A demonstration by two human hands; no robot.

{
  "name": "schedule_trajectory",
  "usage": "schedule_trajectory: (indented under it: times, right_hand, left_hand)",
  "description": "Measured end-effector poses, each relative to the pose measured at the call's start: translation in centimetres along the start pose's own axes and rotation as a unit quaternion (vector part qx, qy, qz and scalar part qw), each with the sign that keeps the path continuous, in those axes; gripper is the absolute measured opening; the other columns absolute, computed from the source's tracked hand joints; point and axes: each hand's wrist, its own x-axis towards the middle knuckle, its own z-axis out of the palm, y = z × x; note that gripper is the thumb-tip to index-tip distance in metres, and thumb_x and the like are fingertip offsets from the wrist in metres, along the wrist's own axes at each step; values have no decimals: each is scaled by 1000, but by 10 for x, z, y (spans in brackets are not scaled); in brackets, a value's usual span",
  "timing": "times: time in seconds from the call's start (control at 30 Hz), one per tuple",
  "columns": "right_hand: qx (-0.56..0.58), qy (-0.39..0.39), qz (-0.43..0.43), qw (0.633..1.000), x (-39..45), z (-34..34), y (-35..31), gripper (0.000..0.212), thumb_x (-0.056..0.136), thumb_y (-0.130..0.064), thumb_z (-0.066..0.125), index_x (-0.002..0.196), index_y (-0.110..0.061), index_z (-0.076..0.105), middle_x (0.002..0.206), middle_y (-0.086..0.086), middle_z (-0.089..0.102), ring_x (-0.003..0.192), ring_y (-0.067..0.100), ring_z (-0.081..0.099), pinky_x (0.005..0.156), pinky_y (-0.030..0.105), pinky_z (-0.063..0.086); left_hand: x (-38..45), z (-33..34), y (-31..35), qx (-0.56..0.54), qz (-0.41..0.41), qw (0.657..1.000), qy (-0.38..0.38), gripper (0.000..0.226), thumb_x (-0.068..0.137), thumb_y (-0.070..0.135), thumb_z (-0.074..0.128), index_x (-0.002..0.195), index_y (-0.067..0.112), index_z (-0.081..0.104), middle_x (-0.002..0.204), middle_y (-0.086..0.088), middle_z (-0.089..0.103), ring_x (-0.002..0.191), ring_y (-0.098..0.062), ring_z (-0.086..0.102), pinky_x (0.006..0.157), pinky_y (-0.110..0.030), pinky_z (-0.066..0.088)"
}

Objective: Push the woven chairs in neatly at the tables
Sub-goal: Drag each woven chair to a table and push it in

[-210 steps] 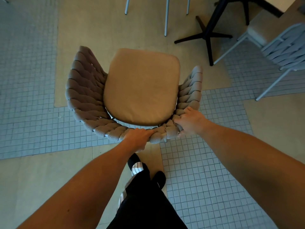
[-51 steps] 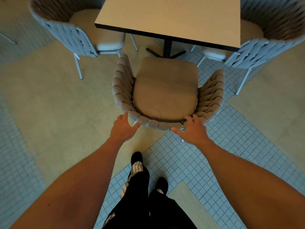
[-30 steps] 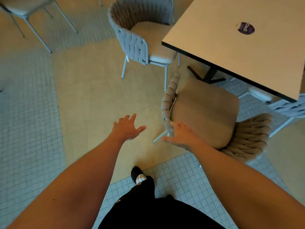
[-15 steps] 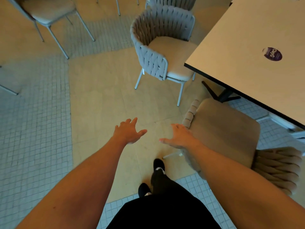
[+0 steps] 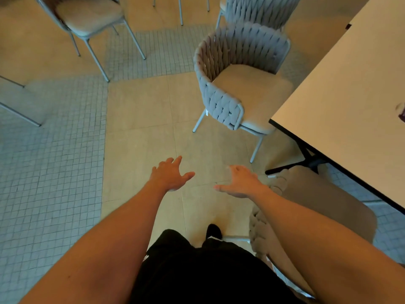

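Note:
A tan woven chair [image 5: 324, 200] stands at the lower right, its seat front tucked under the beige table [image 5: 341, 102]; my right forearm crosses its back. A grey woven chair [image 5: 238, 77] stands ahead at the table's left side, angled, its seat only partly under the table edge. My left hand [image 5: 169, 175] and my right hand [image 5: 240, 183] hover over the bare floor with fingers spread, holding nothing, well short of the grey chair.
Another woven chair back [image 5: 260, 9] shows at the top. A plain chair with thin metal legs [image 5: 92, 16] stands at the upper left. The black table base [image 5: 304, 163] lies between the two woven chairs. My legs and shoes [image 5: 213, 231] are below.
My hands let go of the tan chair and I have turned left and stepped on; the grey woven chair is now nearer and more central. Both hands stay empty.

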Motion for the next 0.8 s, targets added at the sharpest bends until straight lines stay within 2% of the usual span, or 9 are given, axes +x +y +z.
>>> schedule_trajectory:
  times: [0.3,0.8]
  right_hand:
    - [-8,-11,1,1000,93,-59,-38,105,83,-82,55,161,-20,21,166,7,24,155,29,16,121,58,19]
    - [55,13,76,996,232,-165,-137,105,86,-79,53,162,-17,16,169,10,16,156,31,11,123,57,15]
  left_hand:
    - [102,-63,-32,-1,8,1000,-6,89,91,76,38,161,27,13,164,-6,23,146,-31,30,116,-52,29]
    - [286,-211,-89,77,96,992,-14,89,92,76,37,161,26,12,164,-6,23,146,-31,29,117,-54,26]
